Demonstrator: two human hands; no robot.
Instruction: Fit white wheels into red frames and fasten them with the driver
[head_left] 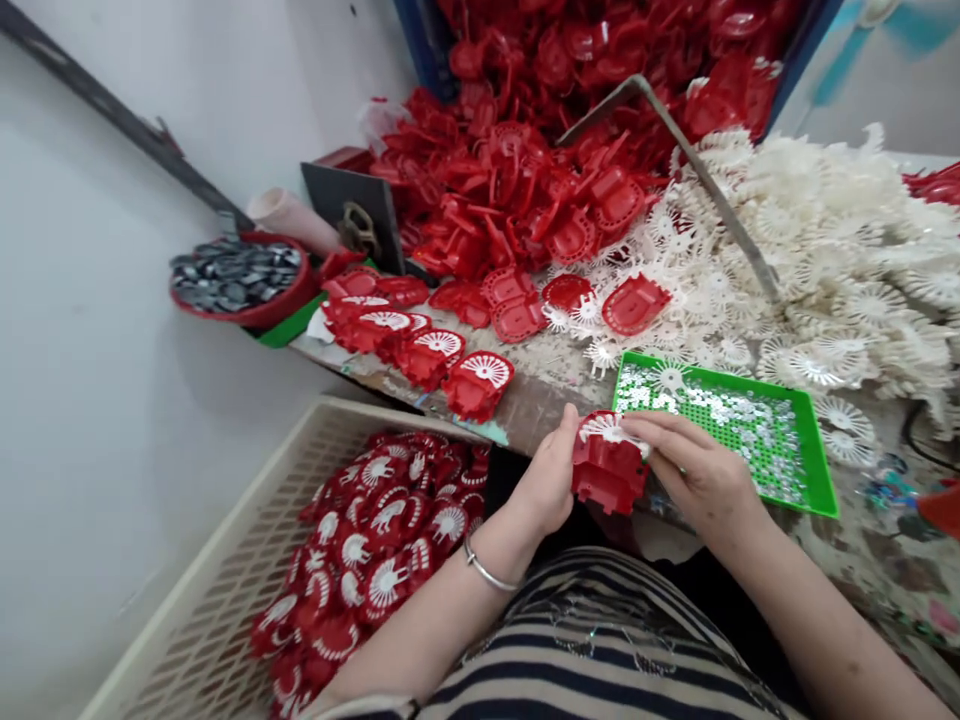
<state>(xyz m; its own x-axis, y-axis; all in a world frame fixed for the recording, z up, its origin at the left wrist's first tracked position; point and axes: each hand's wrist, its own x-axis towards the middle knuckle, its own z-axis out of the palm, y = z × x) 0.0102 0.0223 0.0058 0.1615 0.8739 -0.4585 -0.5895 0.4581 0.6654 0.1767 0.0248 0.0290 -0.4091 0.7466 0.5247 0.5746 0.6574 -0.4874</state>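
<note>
Inward-angled hands (551, 480) (705, 480) flank red shell (609, 475).

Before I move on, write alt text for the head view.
A person's left hand holds a red plastic shell, with the right hand at its white fan-shaped insert. Nearby: a green tray of small silvery pieces, heaped red shells and white fan-shaped pieces, and a crate of red and white assemblies.

Over on the bench (541, 402), the tray (819, 455) holds loose parts (781, 432); fan pieces (840, 255) heap behind it, shells (506, 190) left of those, the tub (259, 315) farther left; the crate (214, 535) stands lower, left.
</note>
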